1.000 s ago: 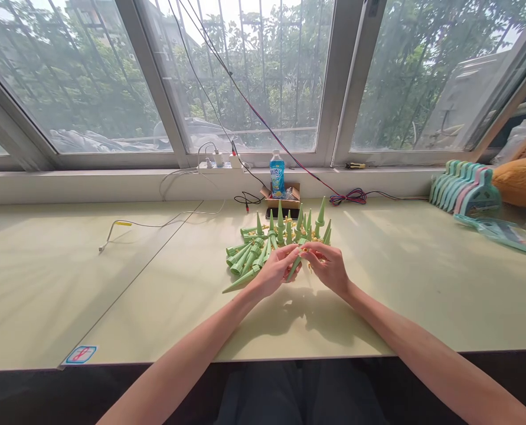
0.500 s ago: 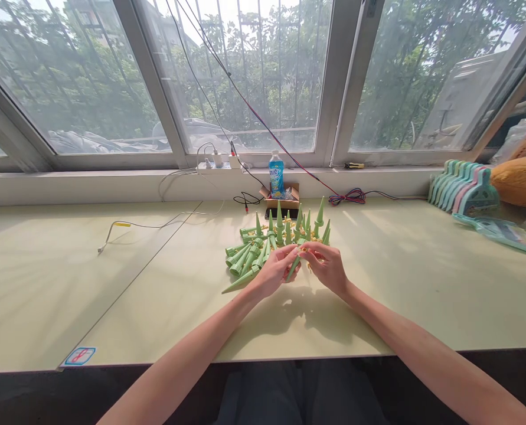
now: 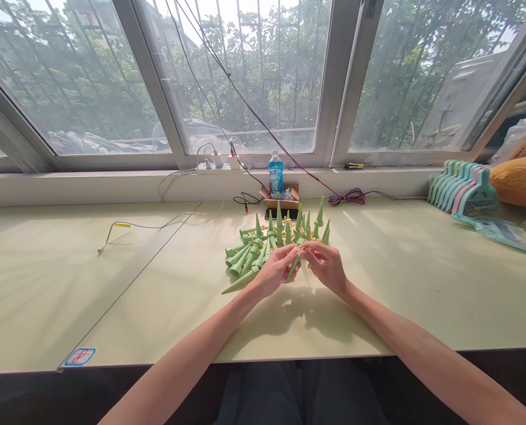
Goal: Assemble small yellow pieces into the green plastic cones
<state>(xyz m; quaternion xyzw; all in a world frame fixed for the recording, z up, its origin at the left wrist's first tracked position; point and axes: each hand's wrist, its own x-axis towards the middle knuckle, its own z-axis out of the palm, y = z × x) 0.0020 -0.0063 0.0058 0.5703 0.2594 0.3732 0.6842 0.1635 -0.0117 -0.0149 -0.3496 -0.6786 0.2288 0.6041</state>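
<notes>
My left hand (image 3: 277,270) is closed around a green plastic spike (image 3: 293,268), its pointed end slanting down toward me. At the spike's upper end, my right hand (image 3: 326,265) pinches a small yellow piece (image 3: 304,249); fingers partly hide where the two parts meet. Just behind and left of my hands lies a pile of green cone-shaped spikes (image 3: 249,255), several on their sides. Other spikes (image 3: 279,225) stand with their points up, and small yellow pieces (image 3: 314,235) are scattered among them.
Behind the pile, a blue bottle (image 3: 276,176) stands by a small cardboard box (image 3: 293,193) and a dark phone-like slab (image 3: 273,213). Bundled cables (image 3: 348,196) lie near the sill. Pastel plastic hangers (image 3: 464,188) stand at right; a thin wire (image 3: 107,239) lies at left.
</notes>
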